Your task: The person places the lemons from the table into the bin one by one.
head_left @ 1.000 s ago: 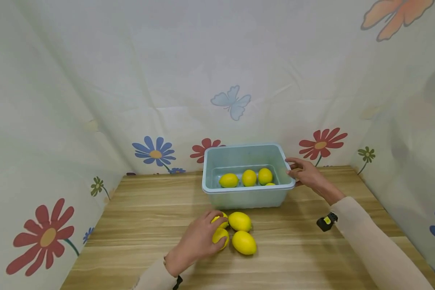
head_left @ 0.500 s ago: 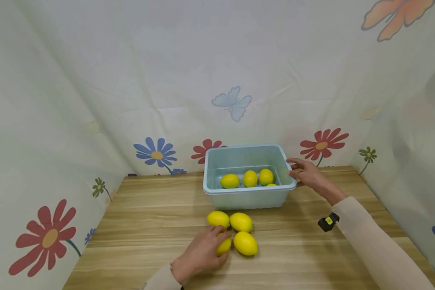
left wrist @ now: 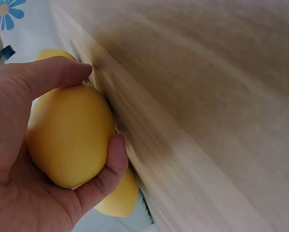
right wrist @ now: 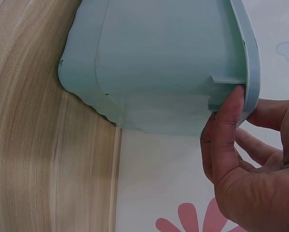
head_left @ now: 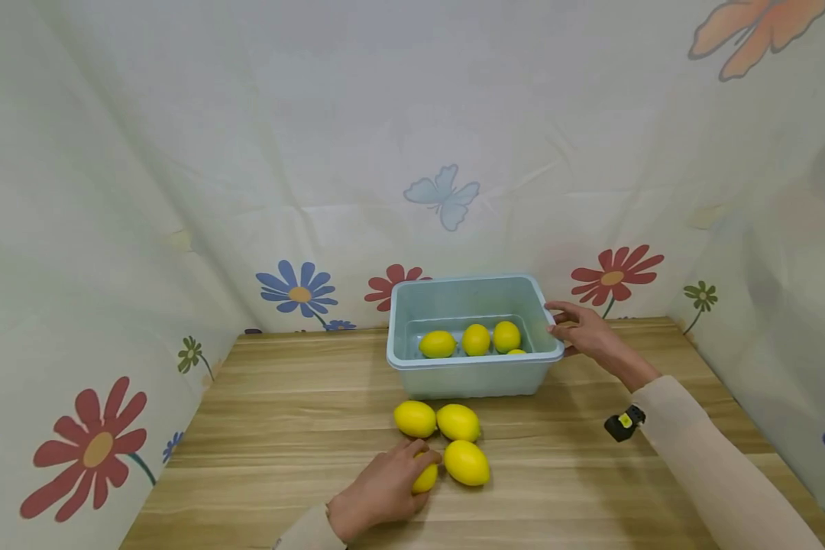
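My left hand (head_left: 385, 485) curls round a yellow lemon (left wrist: 69, 135) on the wooden table, thumb on one side and fingers on the other in the left wrist view. Three more lemons lie close by: one behind it (head_left: 415, 419), one at the back right (head_left: 457, 423) and one to its right (head_left: 467, 463). Behind them stands a pale blue plastic bin (head_left: 474, 380) with several lemons inside, one partly hidden by the front wall. At the bin's right side, my right hand (right wrist: 251, 164) pinches the rim between thumb and fingers.
The wooden tabletop (head_left: 302, 397) runs back to a pale curtain (head_left: 316, 153) printed with flowers and butterflies. Curtain also hangs at both sides. The bin stands near the table's back edge.
My left hand has drawn back from the far left lemon, uncovering it, and now grips the near left one. The right hand has stayed at the bin's rim.
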The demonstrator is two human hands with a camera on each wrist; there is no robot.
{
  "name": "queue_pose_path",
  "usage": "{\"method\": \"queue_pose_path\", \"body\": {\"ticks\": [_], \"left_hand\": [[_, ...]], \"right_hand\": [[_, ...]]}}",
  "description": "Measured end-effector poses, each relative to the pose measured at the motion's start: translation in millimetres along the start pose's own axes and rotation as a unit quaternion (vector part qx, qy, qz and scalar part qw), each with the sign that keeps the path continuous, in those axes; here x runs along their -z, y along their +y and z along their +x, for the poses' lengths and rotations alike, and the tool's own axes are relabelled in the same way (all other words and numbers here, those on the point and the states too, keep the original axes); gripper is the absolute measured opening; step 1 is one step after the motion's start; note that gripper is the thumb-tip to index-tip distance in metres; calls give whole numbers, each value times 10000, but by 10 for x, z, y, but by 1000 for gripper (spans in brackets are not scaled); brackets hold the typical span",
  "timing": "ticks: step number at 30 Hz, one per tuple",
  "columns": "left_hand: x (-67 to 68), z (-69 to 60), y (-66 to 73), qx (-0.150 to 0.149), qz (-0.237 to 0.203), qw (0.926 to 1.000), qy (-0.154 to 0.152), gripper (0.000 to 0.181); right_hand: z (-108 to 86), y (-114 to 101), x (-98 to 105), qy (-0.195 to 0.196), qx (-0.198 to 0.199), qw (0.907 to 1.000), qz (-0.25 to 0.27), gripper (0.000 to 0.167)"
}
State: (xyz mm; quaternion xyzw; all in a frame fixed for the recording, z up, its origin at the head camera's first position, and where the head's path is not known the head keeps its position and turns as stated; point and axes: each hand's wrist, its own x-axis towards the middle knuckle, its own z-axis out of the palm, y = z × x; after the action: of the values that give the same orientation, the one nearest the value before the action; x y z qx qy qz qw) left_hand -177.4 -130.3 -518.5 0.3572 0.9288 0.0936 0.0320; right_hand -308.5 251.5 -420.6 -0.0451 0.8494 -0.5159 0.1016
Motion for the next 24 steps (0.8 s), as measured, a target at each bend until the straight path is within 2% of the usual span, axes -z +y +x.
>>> {"method": "queue_pose_path", "body": {"ticks": [8, 18, 24], "left_hand": [[69, -45, -16, 157, -144, 9998, -66, 48], [237, -47, -46, 323, -59, 9994, 49, 52], [365, -12, -59, 245, 60, 9994, 256, 48]], "right_hand": [[-3, 7, -8, -45, -21, 10000, 38, 62], [6, 3, 17, -50, 16, 10000, -11, 61], [6, -12, 17, -55, 7, 10000, -24, 62]]}}
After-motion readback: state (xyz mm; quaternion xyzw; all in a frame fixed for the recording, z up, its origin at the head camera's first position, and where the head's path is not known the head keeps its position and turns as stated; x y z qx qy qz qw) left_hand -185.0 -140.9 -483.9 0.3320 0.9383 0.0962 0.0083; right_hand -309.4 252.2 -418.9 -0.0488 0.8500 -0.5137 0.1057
